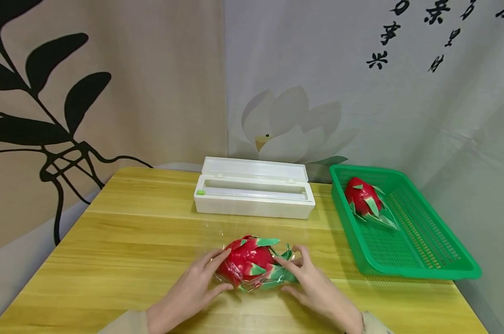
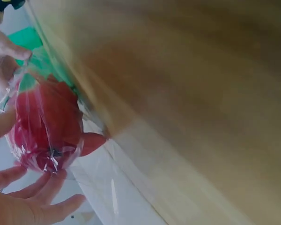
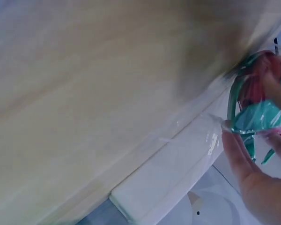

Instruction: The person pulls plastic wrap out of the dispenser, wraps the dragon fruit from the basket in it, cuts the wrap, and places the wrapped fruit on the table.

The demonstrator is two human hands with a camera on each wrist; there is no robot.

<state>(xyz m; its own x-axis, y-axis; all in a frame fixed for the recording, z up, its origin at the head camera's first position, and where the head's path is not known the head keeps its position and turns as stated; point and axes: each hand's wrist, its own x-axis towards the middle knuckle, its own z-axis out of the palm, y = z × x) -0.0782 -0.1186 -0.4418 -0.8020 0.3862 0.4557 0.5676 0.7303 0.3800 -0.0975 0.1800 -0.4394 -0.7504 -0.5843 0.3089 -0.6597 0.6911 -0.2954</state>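
A red dragon fruit [image 1: 248, 260] with green leaf tips lies on the table, clear cling film [image 2: 47, 117] drawn over it. My left hand [image 1: 195, 283] holds its rounded red end, thumb on the near side and fingers on the far side. At the leafy end, my right hand [image 1: 314, 285] pinches the film, its index finger lying over the leaves. In the right wrist view the film [image 3: 213, 143] stretches from the fingertips of the right hand [image 3: 257, 180]. The underside of the fruit is hidden.
Behind the fruit stands a white cling film box [image 1: 253, 208] with its lid raised and a roll inside. A green basket [image 1: 418, 271] at the right holds another dragon fruit [image 1: 362, 197], wrapped in film. The wooden table [image 1: 110, 260] meets a printed curtain at the back.
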